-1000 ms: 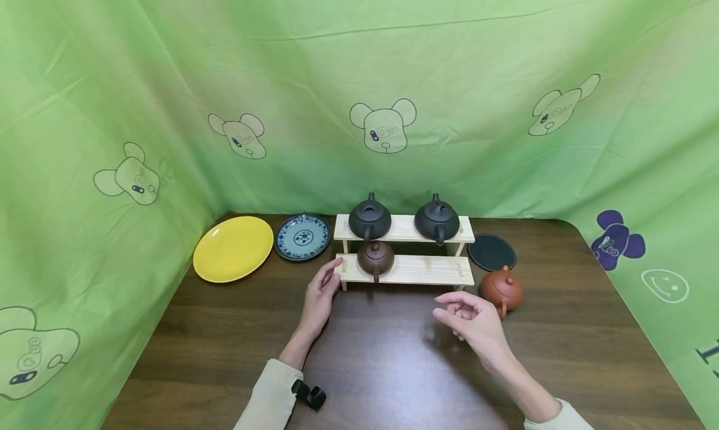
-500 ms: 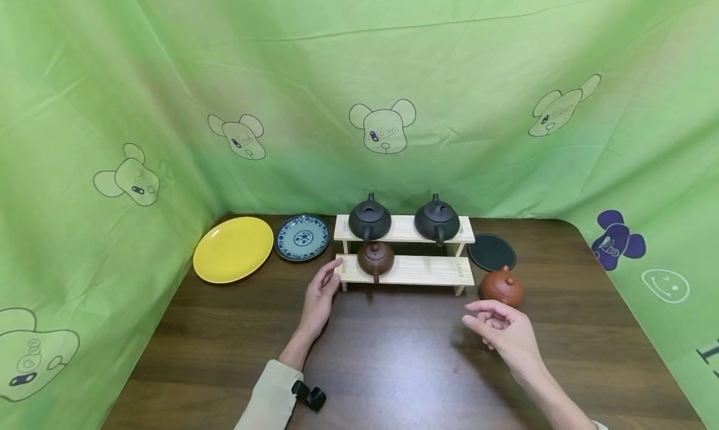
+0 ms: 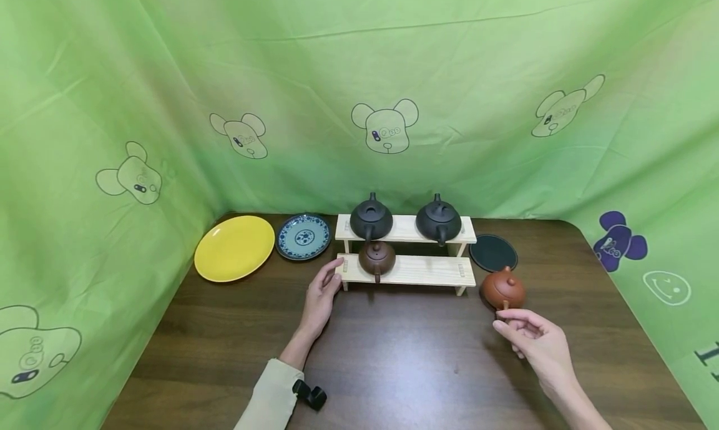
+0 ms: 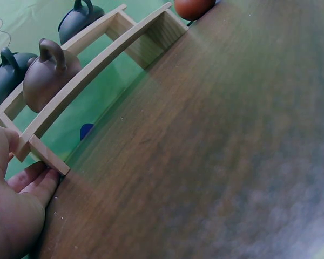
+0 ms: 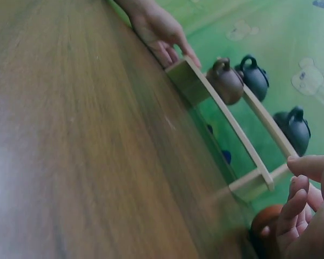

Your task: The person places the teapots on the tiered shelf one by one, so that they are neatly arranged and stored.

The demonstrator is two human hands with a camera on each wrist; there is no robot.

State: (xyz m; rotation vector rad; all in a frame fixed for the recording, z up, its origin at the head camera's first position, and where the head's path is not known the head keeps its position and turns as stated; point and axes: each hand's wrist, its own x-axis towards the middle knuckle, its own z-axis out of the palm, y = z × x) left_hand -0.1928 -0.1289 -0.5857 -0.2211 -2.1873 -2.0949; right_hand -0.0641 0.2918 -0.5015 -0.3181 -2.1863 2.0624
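My left hand (image 3: 319, 302) holds the left end of a pale two-tier wooden stand (image 3: 427, 269); the left wrist view shows a digit over the shelf end and other fingers beside the leg. A small brown teapot (image 3: 376, 256) sits on the lower tier, near that hand. Two black teapots (image 3: 371, 219) stand on the upper tier. At the stand's right, an orange-brown clay teapot (image 3: 502, 288) is on the table with its handle (image 3: 505, 304) toward me. My right hand (image 3: 538, 349) is right at this handle, fingers loosely bent, thumb and index apart in the right wrist view (image 5: 308, 208).
A yellow plate (image 3: 234, 249) and a blue patterned plate (image 3: 304, 237) lie at the back left of the wooden table (image 3: 393, 361). Behind the orange-brown teapot is a dark round plate (image 3: 493, 253). A green cloth (image 3: 309, 62) surrounds the table's back and sides.
My right hand has moved rightward and toward me, from in front of the stand's right end to the orange-brown teapot's handle. My left hand has stayed at the stand.
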